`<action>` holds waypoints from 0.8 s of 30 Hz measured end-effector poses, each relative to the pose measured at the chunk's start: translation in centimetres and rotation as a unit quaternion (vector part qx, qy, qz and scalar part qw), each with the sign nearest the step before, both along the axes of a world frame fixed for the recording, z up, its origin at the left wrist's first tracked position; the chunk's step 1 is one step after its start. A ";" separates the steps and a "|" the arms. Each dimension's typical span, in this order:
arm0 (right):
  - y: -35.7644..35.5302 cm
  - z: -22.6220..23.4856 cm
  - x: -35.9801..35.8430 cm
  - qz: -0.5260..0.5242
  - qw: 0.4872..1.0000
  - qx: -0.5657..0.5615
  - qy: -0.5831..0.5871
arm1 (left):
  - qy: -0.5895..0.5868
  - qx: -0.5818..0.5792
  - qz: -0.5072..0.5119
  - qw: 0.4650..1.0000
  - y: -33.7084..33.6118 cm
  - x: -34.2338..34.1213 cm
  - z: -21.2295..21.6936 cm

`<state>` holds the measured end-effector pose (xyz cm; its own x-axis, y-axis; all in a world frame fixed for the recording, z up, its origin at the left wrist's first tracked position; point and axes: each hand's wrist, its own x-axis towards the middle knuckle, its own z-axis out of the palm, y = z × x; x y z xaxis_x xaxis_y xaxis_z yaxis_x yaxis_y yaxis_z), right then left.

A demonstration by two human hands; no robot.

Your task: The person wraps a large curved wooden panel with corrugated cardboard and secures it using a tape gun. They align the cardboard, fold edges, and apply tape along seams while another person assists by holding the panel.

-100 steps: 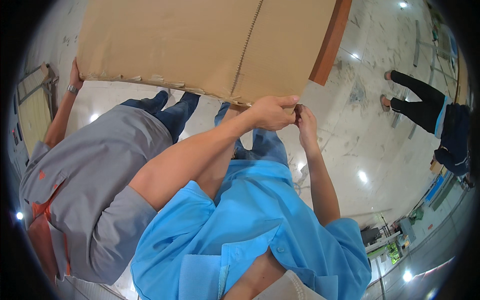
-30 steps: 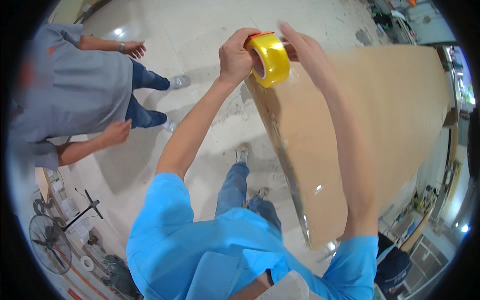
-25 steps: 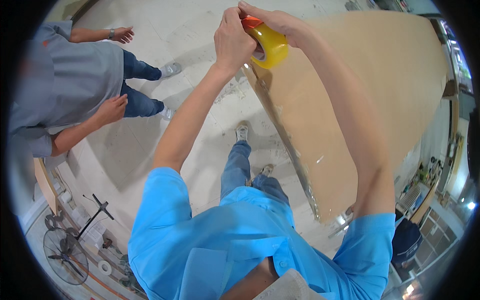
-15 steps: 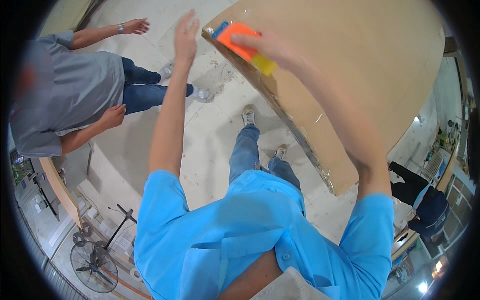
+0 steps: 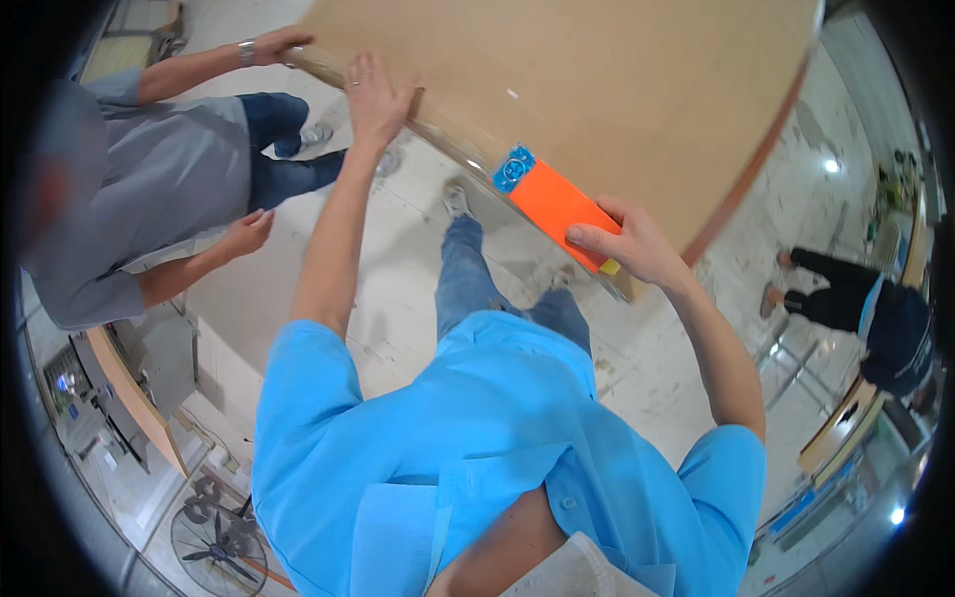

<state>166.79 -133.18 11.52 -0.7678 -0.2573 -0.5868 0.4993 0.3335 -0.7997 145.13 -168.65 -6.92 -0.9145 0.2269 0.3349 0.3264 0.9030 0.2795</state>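
A large brown cardboard panel or box (image 5: pixel 597 90) spreads across the upper middle, with shiny clear tape along its near edge. My left hand (image 5: pixel 379 107) lies on its edge with the fingers extended. My right hand (image 5: pixel 635 244) grips the lower end of an orange oblong block (image 5: pixel 559 211), thumb on top. The block's far end is blue with a round ring mark, and a bit of yellow shows by my fingers. It lies along the cardboard's near edge; whether it touches the cardboard I cannot tell.
On the left a person in a grey shirt (image 5: pixel 159 179) has one hand on the cardboard's far left corner. Another person in dark clothes (image 5: pixel 885 318) is at the far right. A black fan (image 5: pixel 219 547) and a desk stand at lower left.
The cardboard has shifted and turned. My left hand has come down onto its edge. My right hand has moved nearer and right with the orange block. The grey-shirted person's hand now touches the cardboard.
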 end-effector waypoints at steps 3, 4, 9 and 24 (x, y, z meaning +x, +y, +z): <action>4.9 -1.1 5.2 0.002 1.000 -0.018 -0.012 | 0.021 -0.014 0.007 1.000 4.3 5.2 0.5; 6.6 -1.2 7.2 -0.007 0.999 -0.032 0.000 | 0.024 -0.023 0.015 0.999 5.8 7.2 0.8; 14.2 -2.0 15.4 0.011 1.000 -0.027 0.012 | 0.008 0.009 -0.011 1.000 14.5 17.6 1.6; 12.6 -8.9 24.1 -0.025 0.980 0.167 0.102 | -0.095 -0.042 -0.105 0.989 26.2 33.7 5.2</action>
